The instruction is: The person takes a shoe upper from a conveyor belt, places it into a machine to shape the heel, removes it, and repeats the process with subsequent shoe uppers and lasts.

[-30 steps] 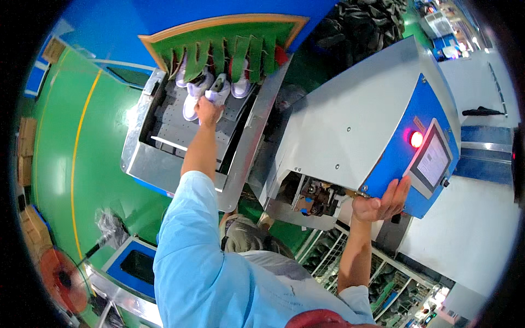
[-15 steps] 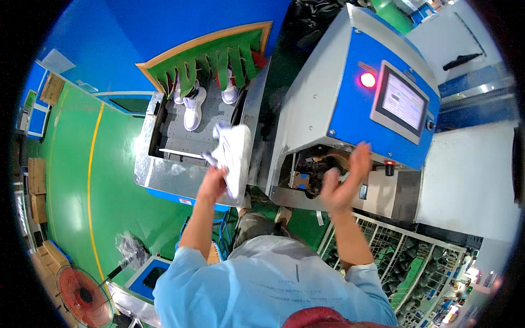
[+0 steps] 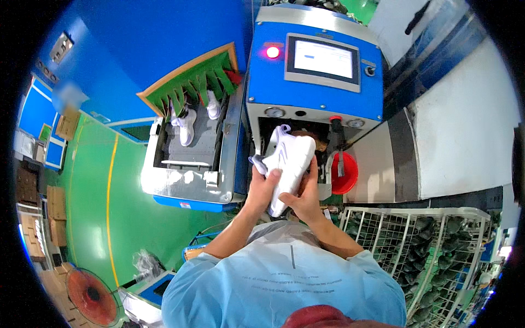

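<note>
left grip (image 3: 263,188) and right grip (image 3: 307,200) both clasp a white shoe (image 3: 291,164), tilted before the opening of a blue metal machine (image 3: 262,82). thin purple lines mark the shoe's side, with lavender trim. small print crosses the light-blue shirt (image 3: 246,273). leftward, more white shoes (image 3: 187,131) sit by frayed green strips (image 3: 203,86).
</note>
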Available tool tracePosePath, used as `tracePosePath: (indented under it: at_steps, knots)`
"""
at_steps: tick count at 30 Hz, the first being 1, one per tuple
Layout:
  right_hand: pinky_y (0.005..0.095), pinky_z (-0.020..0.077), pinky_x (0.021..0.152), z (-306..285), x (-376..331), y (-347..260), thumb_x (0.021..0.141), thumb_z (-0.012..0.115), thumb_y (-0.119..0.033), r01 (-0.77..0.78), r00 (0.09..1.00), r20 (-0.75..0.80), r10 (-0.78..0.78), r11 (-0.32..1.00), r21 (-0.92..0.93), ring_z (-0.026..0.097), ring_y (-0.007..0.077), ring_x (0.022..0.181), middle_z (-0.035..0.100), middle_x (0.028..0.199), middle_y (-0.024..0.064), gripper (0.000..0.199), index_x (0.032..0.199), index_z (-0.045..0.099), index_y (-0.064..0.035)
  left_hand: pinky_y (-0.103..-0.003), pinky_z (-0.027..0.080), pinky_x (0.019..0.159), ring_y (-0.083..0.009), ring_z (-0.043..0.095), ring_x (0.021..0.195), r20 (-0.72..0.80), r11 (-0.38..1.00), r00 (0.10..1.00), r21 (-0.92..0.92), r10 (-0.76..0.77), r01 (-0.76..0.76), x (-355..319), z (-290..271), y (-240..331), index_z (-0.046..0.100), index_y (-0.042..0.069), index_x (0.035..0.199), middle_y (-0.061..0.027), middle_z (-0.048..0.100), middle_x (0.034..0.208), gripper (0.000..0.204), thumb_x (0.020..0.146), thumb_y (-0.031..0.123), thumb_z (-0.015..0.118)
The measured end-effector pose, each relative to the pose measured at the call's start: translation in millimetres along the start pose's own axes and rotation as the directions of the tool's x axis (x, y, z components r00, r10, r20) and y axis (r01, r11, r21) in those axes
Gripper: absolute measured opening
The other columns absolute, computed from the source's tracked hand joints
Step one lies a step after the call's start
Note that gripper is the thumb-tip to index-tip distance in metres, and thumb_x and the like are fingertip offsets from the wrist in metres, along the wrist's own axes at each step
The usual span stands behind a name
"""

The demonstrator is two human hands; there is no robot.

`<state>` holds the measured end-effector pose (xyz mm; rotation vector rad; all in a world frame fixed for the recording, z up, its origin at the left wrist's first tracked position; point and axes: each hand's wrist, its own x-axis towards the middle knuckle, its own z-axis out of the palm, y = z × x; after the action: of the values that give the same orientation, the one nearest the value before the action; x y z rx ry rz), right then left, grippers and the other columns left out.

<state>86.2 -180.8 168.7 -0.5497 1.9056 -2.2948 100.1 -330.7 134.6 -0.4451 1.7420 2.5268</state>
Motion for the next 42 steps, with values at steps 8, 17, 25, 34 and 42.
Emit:
tracePosePath:
  at_steps: [8, 17, 25, 34, 42]
  knots:
    - [0.0418, 0.0451, 0.105, -69.0, -31.3, -41.2, 0.074, 0.081, -0.028, -0.168, 0.981, -0.153, 0.117, 0.908, -0.383, 0.056, 0.0378, 0.126, 0.053, 0.135, 0.0290, 0.115, 0.156, 0.009, 0.0089, -0.042, 0.052, 0.100, -0.0433, 0.057, 0.126, 0.289, 0.379, 0.795, 0.758, 0.533, -0.530, -33.9, 64.5, 0.5, 0.050, 0.006, 0.146, -0.0271, 0.051, 0.143, 0.061, 0.086, -0.007, 0.056]
    - [0.0528, 0.0557, 0.082, -72.7, -61.3, -32.3, 0.072, 0.073, -0.037, -0.238, 0.939, -0.046, 0.340, 0.547, -0.803, 0.069, 0.0496, 0.089, 0.069, 0.100, 0.0317, 0.104, 0.154, 0.025, 0.0065, -0.053, 0.056, 0.070, -0.0407, 0.070, 0.087, 0.340, -0.160, 0.864, 0.893, -0.371, -0.420, -33.1, 39.5, -3.8, 0.065, 0.006, 0.103, -0.0209, 0.071, 0.094, 0.022, 0.094, 0.023, 0.055]
    - [0.0450, 0.0578, 0.091, -140.5, -81.2, 100.6, 0.087, 0.057, -0.020, -0.539, 0.671, 0.215, 0.710, 0.266, 0.799, 0.072, 0.0354, 0.097, 0.071, 0.112, 0.0223, 0.053, 0.132, 0.055, 0.0079, -0.051, 0.055, 0.071, -0.0388, 0.069, 0.083, 0.707, 0.098, 0.568, 0.658, -0.422, -0.746, -52.5, 7.3, 7.4, 0.068, 0.014, 0.089, -0.0143, 0.071, 0.083, 0.028, 0.096, 0.037, 0.054]
    - [0.0425, 0.0465, 0.108, -122.3, -69.0, 27.7, 0.080, 0.069, -0.010, -0.502, 0.838, 0.108, 0.535, 0.678, 0.537, 0.059, 0.0320, 0.124, 0.055, 0.142, 0.0183, 0.079, 0.152, 0.037, 0.0020, -0.043, 0.054, 0.085, -0.0309, 0.069, 0.093, 0.475, 0.827, 0.703, 0.104, -0.529, 0.553, -6.5, -47.5, -65.0, 0.067, 0.001, 0.114, -0.0144, 0.071, 0.104, 0.043, 0.091, 0.037, 0.068]
    - [0.0339, 0.0374, 0.114, -112.4, -89.7, 61.3, 0.075, 0.071, -0.006, -0.678, 0.724, 0.179, 0.666, 0.638, 0.366, 0.049, 0.0237, 0.136, 0.049, 0.151, 0.0122, 0.094, 0.159, 0.029, -0.0021, -0.032, 0.056, 0.077, -0.0157, 0.065, 0.089, 0.169, 0.887, 0.879, 0.215, -0.446, 0.409, -14.3, -21.9, -53.0, 0.062, -0.003, 0.113, -0.0077, 0.067, 0.104, 0.036, 0.100, 0.030, 0.066]
